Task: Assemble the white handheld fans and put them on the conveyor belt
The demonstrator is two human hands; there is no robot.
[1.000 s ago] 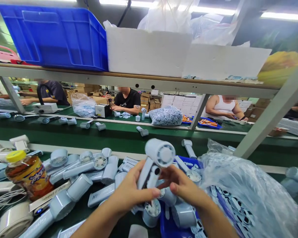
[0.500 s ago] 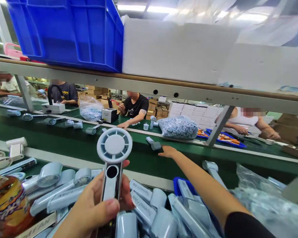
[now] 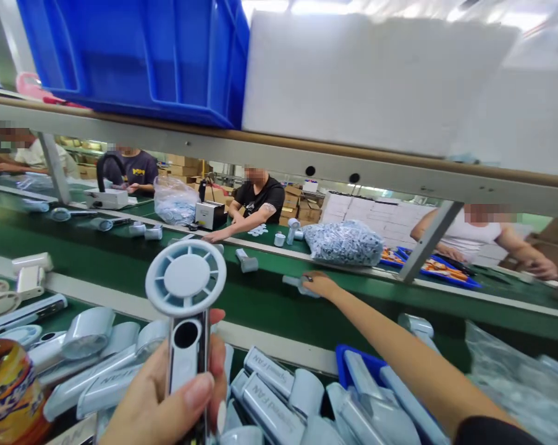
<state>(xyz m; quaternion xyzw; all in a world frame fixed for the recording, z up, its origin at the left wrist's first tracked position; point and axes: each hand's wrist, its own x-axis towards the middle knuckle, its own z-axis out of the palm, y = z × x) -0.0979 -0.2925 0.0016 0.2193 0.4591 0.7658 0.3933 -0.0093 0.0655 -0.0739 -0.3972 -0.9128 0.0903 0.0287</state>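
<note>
My left hand (image 3: 167, 389) is shut around the handle of a pale blue handheld fan (image 3: 186, 278), holding it upright with its round grille facing me. My right hand (image 3: 318, 284) stretches far across the green conveyor belt (image 3: 260, 303). Its fingers lie over another pale fan (image 3: 295, 283) on the belt, mostly hiding it. Below my arms, loose fans and handles (image 3: 97, 364) are heaped on the near bench, and more fill a blue tray (image 3: 353, 361).
A juice bottle (image 3: 7, 395) stands at the lower left, and a plastic bag (image 3: 515, 377) lies at the right. A shelf rail (image 3: 279, 161) overhead carries a blue crate (image 3: 135, 55) and a white foam box (image 3: 376, 80). Several co-workers (image 3: 255, 204) sit at the far bench.
Both hands held the fan a second ago; now only my left hand holds it up. My right arm has stretched out to the belt and its hand has reached a fan there.
</note>
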